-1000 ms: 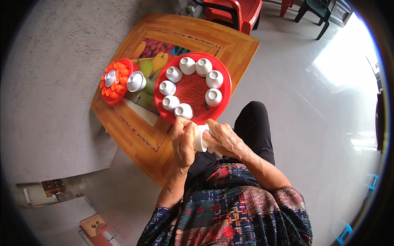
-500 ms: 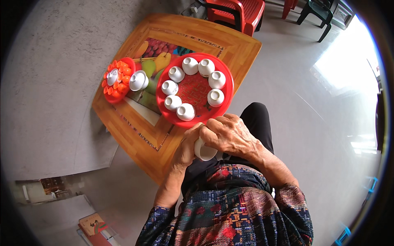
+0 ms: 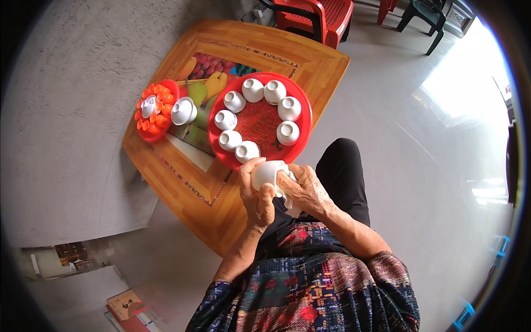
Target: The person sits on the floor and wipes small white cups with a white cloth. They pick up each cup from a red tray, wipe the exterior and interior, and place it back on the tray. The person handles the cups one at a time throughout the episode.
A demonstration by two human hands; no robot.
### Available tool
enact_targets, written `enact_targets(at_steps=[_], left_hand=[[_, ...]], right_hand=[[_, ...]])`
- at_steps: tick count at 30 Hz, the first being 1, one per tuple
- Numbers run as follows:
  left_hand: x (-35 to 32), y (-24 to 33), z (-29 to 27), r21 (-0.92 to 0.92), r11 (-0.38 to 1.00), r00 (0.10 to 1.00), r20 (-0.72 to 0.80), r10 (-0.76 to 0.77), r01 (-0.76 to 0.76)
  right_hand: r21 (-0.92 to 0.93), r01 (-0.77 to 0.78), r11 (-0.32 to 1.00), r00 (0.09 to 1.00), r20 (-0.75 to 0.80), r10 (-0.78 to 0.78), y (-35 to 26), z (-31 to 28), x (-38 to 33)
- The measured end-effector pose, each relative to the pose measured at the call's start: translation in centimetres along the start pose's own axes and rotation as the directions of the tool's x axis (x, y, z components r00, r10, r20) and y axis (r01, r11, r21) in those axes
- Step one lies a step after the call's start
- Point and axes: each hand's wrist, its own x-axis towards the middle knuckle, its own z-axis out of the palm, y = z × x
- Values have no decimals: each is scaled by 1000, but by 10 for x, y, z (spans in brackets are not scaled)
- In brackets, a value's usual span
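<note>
Left hand (image 3: 258,196): fingers clasp small white ceramic cup (image 3: 266,172), steadying it above wooden table (image 3: 215,207) edge | Right hand (image 3: 303,190): fingers pinch white cloth (image 3: 289,200) against cup | Round red tray (image 3: 264,123): seven cups inverted in ring.

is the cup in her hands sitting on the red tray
No, the white cup is held off the red tray, gripped by the left hand, with the right hand pressing a white cloth to it.
</note>
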Motion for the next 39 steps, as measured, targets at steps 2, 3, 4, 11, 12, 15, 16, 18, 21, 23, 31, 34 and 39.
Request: enact_targets(at_steps=[2, 3, 4, 11, 12, 15, 16, 18, 21, 23, 31, 34, 39], left_hand=[[5, -6, -7, 73, 996, 999, 18, 49, -50], [8, -10, -11, 133, 986, 994, 62, 91, -99], [11, -14, -14, 190, 970, 985, 109, 131, -150], [3, -35, -37, -49, 948, 898, 339, -281, 315], [-5, -47, -33, 32, 997, 950, 305, -74, 68], [-1, -48, -30, 89, 973, 924, 343, 170, -212], [5, -43, -30, 126, 927, 893, 340, 295, -354], [12, -19, -25, 194, 924, 918, 293, 266, -329], [15, 16, -15, 151, 985, 985, 141, -99, 78], [12, 14, -12, 158, 987, 997, 83, -6, -8], [14, 13, -19, 178, 984, 987, 156, -36, 8], [17, 5, -27, 162, 982, 963, 266, 52, -98], [18, 0, -29, 143, 983, 916, 398, 53, -119]], right_hand=[[-285, 271, 919, 958, -8, -285, 9, -5, 3], [-418, 388, 821, 908, 20, -419, 12, -7, 4], [-463, 286, 839, 941, -28, -337, 13, -8, 6], [-752, 653, 90, 555, 395, -732, -23, -27, 13], [-744, 663, 82, 558, 419, -716, -24, -28, 13], [-708, 629, 322, 684, 306, -663, -20, -27, 11], [-677, 591, 439, 741, 241, -627, -16, -26, 10], [-568, 416, 710, 897, 128, -424, -3, -23, 11], [-192, 95, 977, 990, 124, -72, 7, -14, 6], [82, -114, 990, 955, 282, 87, 9, -12, 1], [-286, 263, 921, 965, 78, -251, 23, -4, 4], [-639, 443, 629, 847, 68, -527, 8, -8, 10], [-751, 653, 93, 517, 354, -779, -15, -20, 18]])
